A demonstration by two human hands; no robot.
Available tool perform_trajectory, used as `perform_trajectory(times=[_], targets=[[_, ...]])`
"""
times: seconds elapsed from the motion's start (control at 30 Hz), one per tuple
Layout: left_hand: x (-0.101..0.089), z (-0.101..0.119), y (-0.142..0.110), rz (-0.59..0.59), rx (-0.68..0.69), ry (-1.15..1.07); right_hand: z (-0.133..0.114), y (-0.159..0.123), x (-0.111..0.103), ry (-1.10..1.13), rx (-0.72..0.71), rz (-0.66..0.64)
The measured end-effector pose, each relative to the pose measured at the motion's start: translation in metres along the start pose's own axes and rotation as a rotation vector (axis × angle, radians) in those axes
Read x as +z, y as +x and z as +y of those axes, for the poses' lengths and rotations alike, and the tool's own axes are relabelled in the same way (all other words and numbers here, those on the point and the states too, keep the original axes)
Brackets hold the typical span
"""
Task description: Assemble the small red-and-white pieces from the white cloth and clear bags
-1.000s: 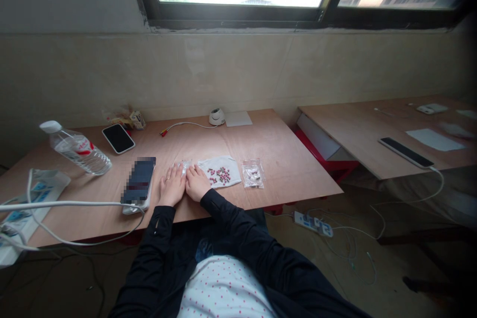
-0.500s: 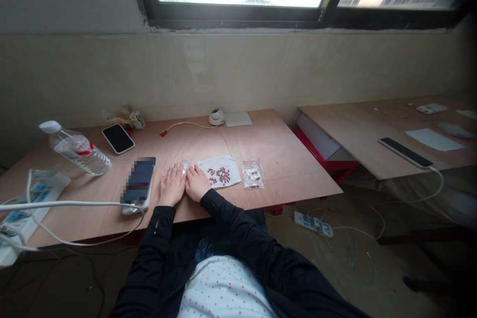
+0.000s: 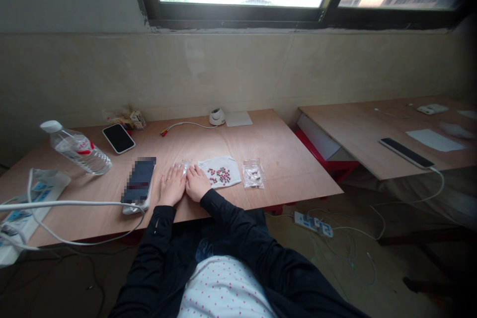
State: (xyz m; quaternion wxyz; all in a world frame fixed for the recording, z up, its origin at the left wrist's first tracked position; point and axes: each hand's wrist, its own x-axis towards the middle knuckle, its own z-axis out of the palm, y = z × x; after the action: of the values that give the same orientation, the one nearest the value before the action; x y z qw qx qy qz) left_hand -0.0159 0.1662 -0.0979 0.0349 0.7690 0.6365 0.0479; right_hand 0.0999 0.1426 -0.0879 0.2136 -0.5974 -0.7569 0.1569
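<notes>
1. Hardly anything is shifting since the earlier head view: my left hand (image 3: pixel 172 186) and right hand (image 3: pixel 197 183) are lying palms down, side by side, on the desk (image 3: pixel 290 169).
2. My grip is staying open, fingertips at a clear plastic bag (image 3: pixel 184 168), just beside a white sheet (image 3: pixel 206 166) carrying red capsules (image 3: pixel 219 175).

You can read nothing here | water bottle (image 3: pixel 80 151): red-and-white label, characters too small | printed sheet (image 3: pixel 26 213): blue panels, print too small | phone (image 3: pixel 138 181): screen pixelated | clear plastic bag (image 3: pixel 253 173): no legible print
</notes>
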Motion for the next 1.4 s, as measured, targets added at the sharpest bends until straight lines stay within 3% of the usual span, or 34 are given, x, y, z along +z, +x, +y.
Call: perform_trajectory(times=[0.5,1.4], targets=[[-0.0014,-0.0011,-0.0003,0.013,0.034,0.009,-0.0007,0.0007,0.0091,-0.024,0.017,0.030],[0.0016,-0.0025,-0.0016,0.044,0.081,0.137,-0.0059,-0.0030,0.0070,-0.076,0.052,0.002]])
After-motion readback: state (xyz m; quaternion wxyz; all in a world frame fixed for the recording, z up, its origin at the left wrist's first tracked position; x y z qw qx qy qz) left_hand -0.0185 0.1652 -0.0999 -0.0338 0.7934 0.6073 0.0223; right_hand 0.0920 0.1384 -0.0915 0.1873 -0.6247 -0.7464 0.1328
